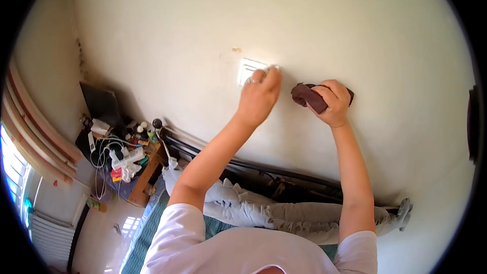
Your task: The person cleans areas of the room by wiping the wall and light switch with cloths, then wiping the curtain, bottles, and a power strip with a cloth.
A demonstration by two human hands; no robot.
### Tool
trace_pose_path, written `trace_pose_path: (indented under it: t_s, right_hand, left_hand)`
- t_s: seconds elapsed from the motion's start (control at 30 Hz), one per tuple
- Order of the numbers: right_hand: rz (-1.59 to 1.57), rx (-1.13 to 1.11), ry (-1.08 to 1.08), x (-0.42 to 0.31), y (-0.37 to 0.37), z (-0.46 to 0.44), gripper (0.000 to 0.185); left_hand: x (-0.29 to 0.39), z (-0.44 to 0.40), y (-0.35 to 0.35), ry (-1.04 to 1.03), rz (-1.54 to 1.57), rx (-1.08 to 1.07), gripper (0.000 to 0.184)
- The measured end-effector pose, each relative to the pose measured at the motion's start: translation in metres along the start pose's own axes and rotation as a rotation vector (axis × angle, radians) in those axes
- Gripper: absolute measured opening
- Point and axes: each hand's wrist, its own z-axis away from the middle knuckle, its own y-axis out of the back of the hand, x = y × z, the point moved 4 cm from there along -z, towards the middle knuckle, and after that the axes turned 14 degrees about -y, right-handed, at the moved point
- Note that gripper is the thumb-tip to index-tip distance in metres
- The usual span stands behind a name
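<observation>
The right hand (332,102) grasps a bunched dark brown cloth (313,96) against or just off the wall (350,25); contact cannot be told. The left hand (259,94) has its fingers bent and drawn together, a ring on one of them, over the right part of a white wall plate (246,71). A small pale blur shows at its fingertips; whether it grips anything there cannot be told.

Below both hands, a dark metal rail (187,145) runs along the wall, with a long grey ruffled cushion (294,214) in front of it, lying between the person's body and the wall. The forearms reach over both. A green quilted cover (215,226) lies under the cushion.

Well to the left of the left hand and lower, a cluttered table (147,175) bears a dark screen (104,105), a white power strip (128,158), tangled cables and a clear plastic bag (131,171). Farther left hangs a striped curtain (38,127) beside a window (14,165). A tan mark (236,49) sits on the wall just above the plate.

Print on the small packets is too small to read.

The cloth's long axis runs roughly sideways through the right hand, one folded end pointing toward the left hand, the other emerging beyond the knuckles.
</observation>
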Motion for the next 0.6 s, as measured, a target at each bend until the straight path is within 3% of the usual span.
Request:
trace_pose_path:
  t_s: [0.07, 0.1, 0.13, 0.2, 0.33, 0.37, 0.43, 0.5, 0.53, 0.6]
  right_hand:
    - [-0.034, -0.023, 0.003, 0.000, 0.000, -0.001, 0.029]
    - [-0.028, -0.018, -0.001, -0.002, 0.001, -0.002, 0.029]
    - [-0.028, -0.019, -0.005, -0.004, 0.000, -0.002, 0.029]
    - [0.002, -0.017, 0.009, -0.004, 0.000, -0.002, 0.029]
    - [0.011, -0.023, 0.001, -0.003, -0.004, 0.002, 0.028]
    - [0.000, -0.027, 0.002, -0.002, -0.005, 0.001, 0.028]
    - [-0.012, -0.052, 0.004, -0.003, -0.004, 0.001, 0.028]
    - [0.008, -0.050, 0.000, -0.003, -0.005, 0.000, 0.027]
    - [0.022, -0.044, 0.001, -0.004, -0.005, 0.001, 0.027]
    - [0.034, -0.055, -0.009, -0.001, -0.005, 0.004, 0.029]
  left_hand:
    - [0.018, 0.041, -0.028, -0.045, 0.095, -0.124, 0.034]
    - [0.026, 0.059, -0.035, -0.181, 0.084, -0.101, 0.033]
    - [0.028, 0.063, -0.027, -0.145, 0.066, -0.121, 0.033]
    - [0.027, 0.066, -0.006, -0.181, 0.075, 0.119, 0.035]
    - [-0.008, 0.112, -0.032, -0.032, 0.110, 0.025, 0.025]
    - [-0.019, 0.135, -0.035, 0.039, 0.125, 0.015, 0.023]
    - [-0.049, 0.186, -0.030, 0.476, 0.032, 0.071, 0.030]
    - [-0.084, 0.225, -0.016, 0.893, -0.137, 0.347, 0.037]
    - [-0.092, 0.227, -0.009, 0.962, -0.107, 0.560, 0.037]
    - [-0.107, 0.214, -0.014, 0.872, -0.038, 0.552, 0.038]
